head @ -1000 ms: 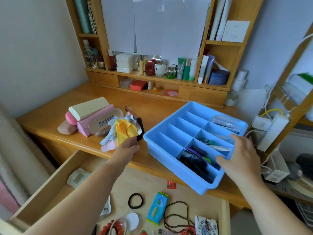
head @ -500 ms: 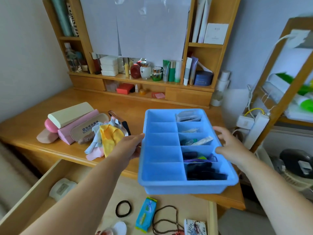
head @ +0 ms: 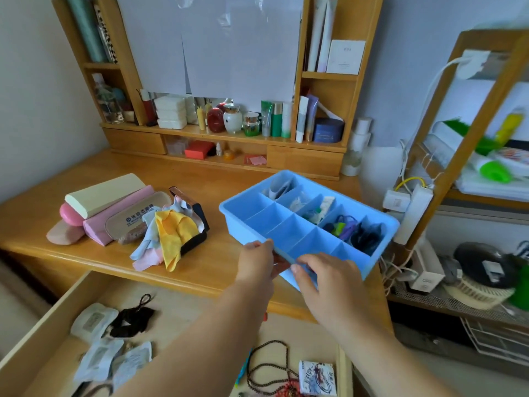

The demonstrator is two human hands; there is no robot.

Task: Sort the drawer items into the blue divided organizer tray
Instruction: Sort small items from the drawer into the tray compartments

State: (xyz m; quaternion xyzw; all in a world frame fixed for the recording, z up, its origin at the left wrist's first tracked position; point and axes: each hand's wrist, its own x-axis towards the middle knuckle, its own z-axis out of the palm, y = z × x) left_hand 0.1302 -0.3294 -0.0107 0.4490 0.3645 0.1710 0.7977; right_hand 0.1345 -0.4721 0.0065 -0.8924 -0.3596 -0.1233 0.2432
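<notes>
Both hands hold the blue tray [head: 249, 209] near edge: left grip [head: 256, 263] and right grip [head: 320, 277] pinching its rim, above the bench [head: 86, 167].

The beige glasses case [head: 134, 217] on my desk carries a blue round logo and a line of dark blue Chinese characters, too blurred to read. The white box [head: 345, 57] on my shelf has small print I can't read.

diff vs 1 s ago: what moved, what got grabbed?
Blue tray was swung round on the desk; its filled compartments now point away to the right. Both hands came to its near edge: left hand and right hand grip it. Cloth pile, cases and drawer items unchanged.
</notes>
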